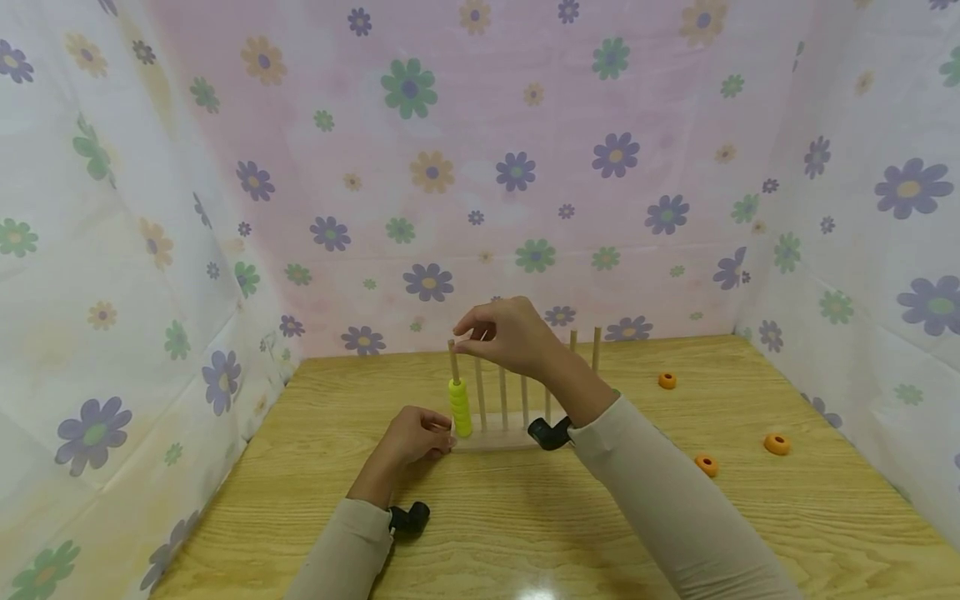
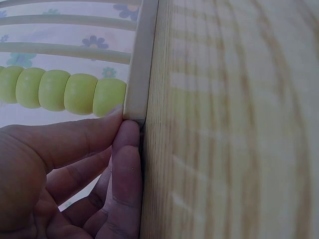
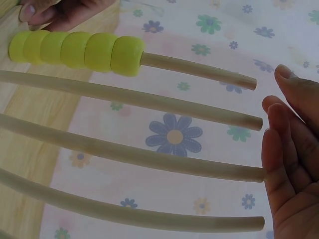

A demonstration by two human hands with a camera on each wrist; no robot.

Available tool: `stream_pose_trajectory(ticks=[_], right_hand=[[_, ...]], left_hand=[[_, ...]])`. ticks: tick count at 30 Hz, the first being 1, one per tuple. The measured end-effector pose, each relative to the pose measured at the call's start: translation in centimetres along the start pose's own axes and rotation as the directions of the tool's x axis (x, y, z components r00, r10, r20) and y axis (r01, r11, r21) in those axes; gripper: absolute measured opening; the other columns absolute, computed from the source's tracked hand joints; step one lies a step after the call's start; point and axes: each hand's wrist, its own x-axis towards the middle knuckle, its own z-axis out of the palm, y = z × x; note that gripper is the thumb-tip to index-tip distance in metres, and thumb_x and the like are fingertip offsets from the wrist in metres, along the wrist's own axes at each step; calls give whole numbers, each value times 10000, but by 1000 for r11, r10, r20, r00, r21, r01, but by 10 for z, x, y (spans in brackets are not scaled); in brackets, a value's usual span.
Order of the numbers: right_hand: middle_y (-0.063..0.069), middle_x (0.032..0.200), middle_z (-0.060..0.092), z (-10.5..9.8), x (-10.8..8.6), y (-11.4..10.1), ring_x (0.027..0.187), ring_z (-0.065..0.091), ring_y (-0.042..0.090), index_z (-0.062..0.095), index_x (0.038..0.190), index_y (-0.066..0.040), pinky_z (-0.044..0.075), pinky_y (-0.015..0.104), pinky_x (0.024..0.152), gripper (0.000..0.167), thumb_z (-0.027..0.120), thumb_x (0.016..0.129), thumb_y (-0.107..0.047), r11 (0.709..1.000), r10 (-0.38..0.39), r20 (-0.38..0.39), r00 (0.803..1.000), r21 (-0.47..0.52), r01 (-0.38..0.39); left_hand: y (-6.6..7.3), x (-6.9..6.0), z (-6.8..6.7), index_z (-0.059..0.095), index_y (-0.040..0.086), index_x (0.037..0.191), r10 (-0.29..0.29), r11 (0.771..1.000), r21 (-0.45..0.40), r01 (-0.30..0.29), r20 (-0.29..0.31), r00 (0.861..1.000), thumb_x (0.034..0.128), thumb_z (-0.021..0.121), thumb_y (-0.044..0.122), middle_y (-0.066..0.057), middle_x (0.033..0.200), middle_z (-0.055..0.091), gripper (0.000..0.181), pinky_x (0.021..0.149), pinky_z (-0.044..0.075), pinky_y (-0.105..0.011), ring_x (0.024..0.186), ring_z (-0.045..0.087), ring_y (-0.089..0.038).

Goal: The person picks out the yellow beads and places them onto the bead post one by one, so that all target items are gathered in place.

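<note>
A wooden peg rack (image 1: 501, 440) stands on the table, with a row of upright dowels on a flat base. Several yellow-green beads (image 1: 460, 408) are stacked on its leftmost dowel (image 3: 199, 71), whose upper part is bare. At the left end of the base, my left hand (image 1: 415, 435) pinches the wood between thumb and fingers, close beside the lowest bead (image 2: 109, 95). My right hand (image 1: 512, 333) hovers at the dowel tops, fingers loosely bent and holding nothing. In the right wrist view, its thumb and fingertips (image 3: 271, 144) are just past the dowel ends. My right forearm hides part of the rack.
Three orange rings lie on the table to the right: one farther back (image 1: 667, 381), one near my right sleeve (image 1: 706, 465) and one farther right (image 1: 777, 443). Flower-patterned cloth (image 1: 480, 208) hangs behind and on both sides of the wood-grain table (image 1: 525, 517).
</note>
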Motion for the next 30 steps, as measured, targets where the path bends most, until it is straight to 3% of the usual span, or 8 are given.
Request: stream_pose_trajectory(ticks=[13, 18, 30], right_hand=[[-17, 905, 786, -10, -17, -3, 724, 690, 29, 811, 1030, -131, 594, 221, 682, 144, 838, 892, -164, 993, -121, -26, 992, 2, 121], [-31, 931, 783, -13, -27, 1, 755, 694, 31, 809, 1038, -132, 607, 264, 694, 155, 832, 901, -199, 994, -111, -21, 994, 2, 111], [-25, 960, 792, -22, -51, 10, 773, 700, 32, 804, 1069, -150, 599, 239, 681, 192, 846, 886, -190, 995, -102, -47, 994, -7, 101]], left_hand=[[-3, 2, 1, 749, 16, 1194, 9, 1000, 11, -9, -4, 1000, 898, 817, 104, -99, 1017, 760, 316, 737, 639, -347, 806, 751, -168], [-4, 3, 1, 755, 22, 1186, 11, 1000, 18, -11, -7, 1000, 898, 817, 103, -98, 1020, 761, 306, 738, 638, -342, 807, 750, -166], [-4, 2, 1, 755, 29, 1187, 11, 1000, 19, -11, -11, 1000, 897, 819, 115, -93, 1020, 761, 309, 727, 634, -335, 803, 743, -160]])
